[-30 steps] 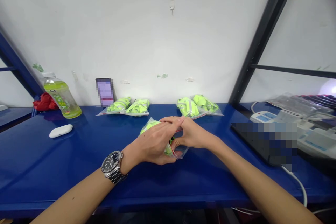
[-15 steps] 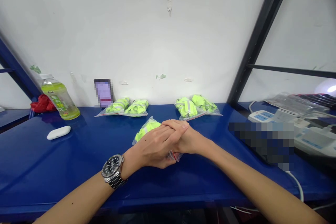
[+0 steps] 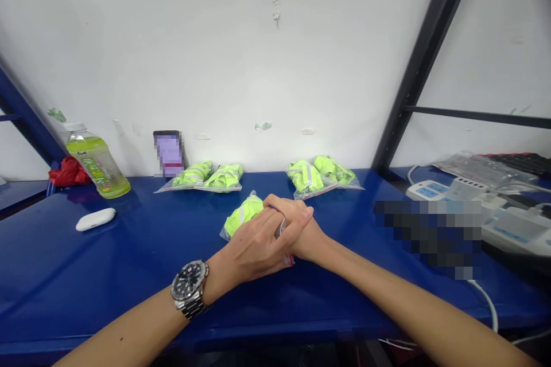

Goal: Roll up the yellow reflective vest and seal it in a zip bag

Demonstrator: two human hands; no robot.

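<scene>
A clear zip bag with a folded neon-yellow reflective vest (image 3: pixel 243 215) lies on the blue table in front of me. Both my hands are closed together over its right side, with the fingers overlapping. My left hand (image 3: pixel 256 243), with a metal watch at its wrist, grips the near side of the bag. My right hand (image 3: pixel 303 232) presses against it from the right, its fingers partly hidden by the left. A bit of clear plastic shows between the hands, and the red zip edge (image 3: pixel 290 260) sticks out below them.
Along the wall lie more bagged vests, one pair on the left (image 3: pixel 222 176) and another on the right (image 3: pixel 305 176). A phone (image 3: pixel 169 152) leans on the wall. To the left are a drink bottle (image 3: pixel 97 160), a white case (image 3: pixel 95 219) and red cloth (image 3: pixel 71 172); power strips (image 3: pixel 430 190) sit right.
My hands have shifted slightly on the bag, and the left wrist has moved a little right and down. More clear plastic shows between the hands, less of the red zip edge below.
</scene>
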